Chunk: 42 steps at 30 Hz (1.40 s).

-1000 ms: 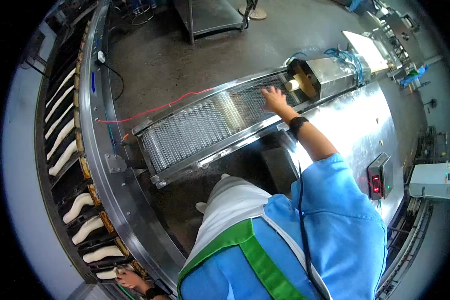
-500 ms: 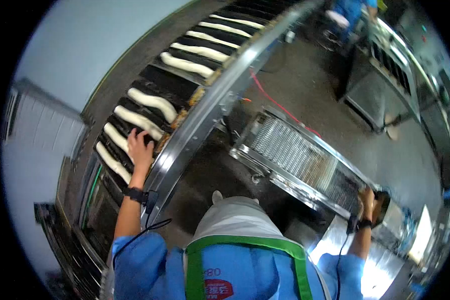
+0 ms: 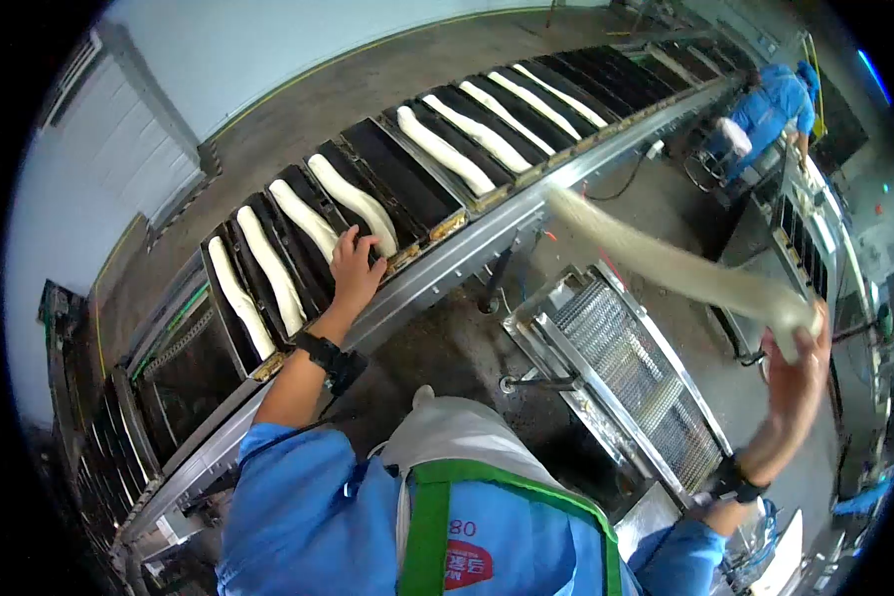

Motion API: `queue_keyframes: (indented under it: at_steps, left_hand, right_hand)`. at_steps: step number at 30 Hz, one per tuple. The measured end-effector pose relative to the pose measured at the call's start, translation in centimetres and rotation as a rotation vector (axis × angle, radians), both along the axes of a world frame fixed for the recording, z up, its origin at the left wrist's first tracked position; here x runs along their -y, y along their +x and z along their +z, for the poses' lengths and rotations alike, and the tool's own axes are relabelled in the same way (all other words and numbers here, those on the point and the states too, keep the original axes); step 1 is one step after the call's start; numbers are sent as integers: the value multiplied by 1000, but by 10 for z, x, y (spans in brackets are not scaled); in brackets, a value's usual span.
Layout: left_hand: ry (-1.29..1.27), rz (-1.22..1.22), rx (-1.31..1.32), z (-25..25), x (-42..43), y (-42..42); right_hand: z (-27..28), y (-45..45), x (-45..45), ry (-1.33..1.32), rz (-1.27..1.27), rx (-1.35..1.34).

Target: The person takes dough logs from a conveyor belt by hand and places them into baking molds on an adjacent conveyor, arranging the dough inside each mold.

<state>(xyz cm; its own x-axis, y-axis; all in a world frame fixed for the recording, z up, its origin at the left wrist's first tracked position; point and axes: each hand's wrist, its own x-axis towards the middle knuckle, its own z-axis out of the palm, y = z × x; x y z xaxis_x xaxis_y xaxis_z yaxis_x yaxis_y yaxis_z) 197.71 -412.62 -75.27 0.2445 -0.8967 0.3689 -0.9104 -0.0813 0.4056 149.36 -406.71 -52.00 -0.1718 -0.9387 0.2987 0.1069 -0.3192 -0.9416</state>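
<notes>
My right hand (image 3: 797, 375) is raised at the right, fingers closed on one end of a long white dough strip (image 3: 666, 260). The strip stretches leftward through the air toward the conveyor and is blurred by motion. My left hand (image 3: 356, 268) lies at the front edge of a black grooved pan (image 3: 392, 174), fingers apart. Its fingertips are by the near ends of two dough strips, a middle one (image 3: 303, 217) and a right-hand one (image 3: 353, 199); firm contact is hard to tell. Two more dough strips, including the leftmost one (image 3: 238, 303), lie in the same pan.
Beyond it on the conveyor (image 3: 526, 204), another black pan holds several dough strips (image 3: 447, 151). A metal mesh-belt unit (image 3: 626, 348) stands at my right. Farther back, a person in blue (image 3: 765, 109) bends at a metal machine. A wall (image 3: 268, 40) runs behind the conveyor.
My right hand has come up from the mesh-belt unit and now holds a dough strip. My left hand has shifted right along the pan's edge. The camera view has turned.
</notes>
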Motion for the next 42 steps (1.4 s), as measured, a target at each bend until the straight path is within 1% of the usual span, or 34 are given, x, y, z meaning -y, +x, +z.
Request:
queue_keyframes:
  at_steps: [2,3,4,5,6,8,10,11,12,14,15,17,19,20,22,24,25,26,27,28,30,31,32,33,34,36,37,38,39,40,41,42]
  left_hand:
    - [22,-6,-51,-1,-8,4]
    - [43,-36,-75,-3,-12,10]
    - [20,-22,-72,-4,-25,20]
    - [6,-1,-100,-8,-39,28]
    - [0,19,-129,-11,-46,33]
    - [34,77,-141,-18,-47,42]
    - [21,128,-122,-22,-56,48]
    - [-17,153,-113,-21,-62,48]
    - [-7,158,-117,-19,-62,47]
    - [10,155,-70,-13,-54,45]
    - [18,118,-26,-12,-46,44]
    - [89,79,-3,-12,-30,40]
    - [171,19,71,-1,-18,27]
    - [222,-14,115,4,-7,42]
    - [338,-101,179,-8,21,54]
    - [506,-52,256,-10,47,42]
    - [471,-78,303,-22,51,48]
    - [431,-101,352,-33,55,54]
    - [474,-100,383,-29,53,52]
    - [511,-140,424,-40,53,68]
    - [723,-91,498,-54,57,97]
    - [769,-52,485,-34,52,85]
    - [822,-5,468,-7,45,75]
    - [836,2,494,-9,42,78]
    - [853,13,518,-10,45,83]
    - [1122,121,489,15,53,66]
    - [1066,178,523,12,54,68]
    - [1015,237,558,5,51,78]
    - [936,251,610,11,48,78]
    - [860,332,549,12,46,75]
    - [802,327,523,20,42,64]
    - [746,324,497,26,39,54]
  right_hand:
    - [1,74,33,97,119,16]
    - [-10,104,57,50,276,21]
    - [-18,146,59,55,326,54]
    - [-40,178,68,28,405,5]
    - [-61,204,80,102,497,-84]
    - [-114,239,103,61,636,-373]
    - [-147,258,99,-297,615,-703]
    - [-158,256,96,-293,705,-765]
    - [-165,248,94,-284,713,-766]
    - [-176,223,89,-63,822,-888]
    - [-184,207,88,-52,820,-890]
    - [-205,171,83,219,745,-829]
    - [-237,126,76,177,618,-860]
    - [-253,121,79,191,609,-857]
    - [-277,86,75,371,423,-773]
    - [-282,47,65,520,343,-801]
    - [-282,35,51,529,270,-799]
    - [-307,10,40,520,230,-661]
    - [-312,-5,27,579,171,-722]
    - [-315,-18,13,638,117,-784]
    - [-330,-61,-25,711,-11,-763]
    - [-345,-84,-39,750,-70,-733]
    - [-355,-107,-55,755,-151,-875]
    - [-365,-130,-72,767,-234,-1013]
    - [-363,-143,-84,799,-310,-1101]
    - [-370,-173,-105,914,-400,-1097]
    - [-375,-187,-118,919,-497,-1072]
    - [-380,-198,-127,930,-563,-1222]
    - [-371,-206,-132,1005,-584,-1277]
    - [-366,-214,-138,1078,-606,-1334]
    - [-357,-216,-140,1075,-606,-1332]
    - [-347,-216,-140,1134,-626,-1329]
